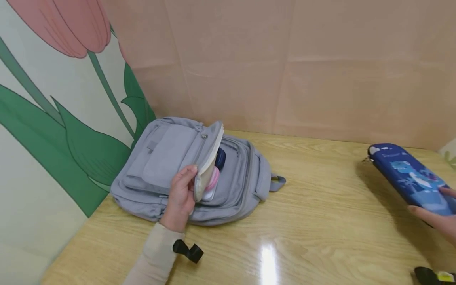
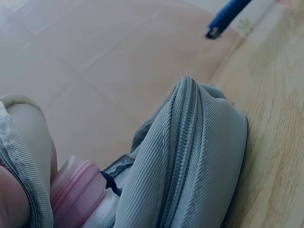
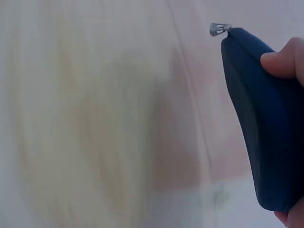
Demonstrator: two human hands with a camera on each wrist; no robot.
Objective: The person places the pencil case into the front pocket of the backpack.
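Observation:
A grey backpack [image 1: 167,154] lies on the table, its front pocket unzipped. My left hand [image 1: 179,200] pinches the edge of the pocket flap [image 1: 206,168] between thumb and fingers and holds it up. Inside the pocket show a pink zippered pouch [image 1: 213,179], a dark blue item [image 1: 220,159] and something white [image 1: 209,194], partly hidden by the flap. Far to the right, my right hand [image 1: 439,221] grips a blue pencil case [image 1: 406,174] with a cartoon print, raised above the table. A metal zipper pull [image 3: 219,29] hangs at its end.
The wooden table [image 1: 313,221] runs between the backpack and the pencil case. Behind it stands a pinkish-brown covered wall [image 1: 285,71]; a wall with a painted tulip [image 1: 71,23] borders the left side. The backpack's top loop [image 1: 278,183] points right.

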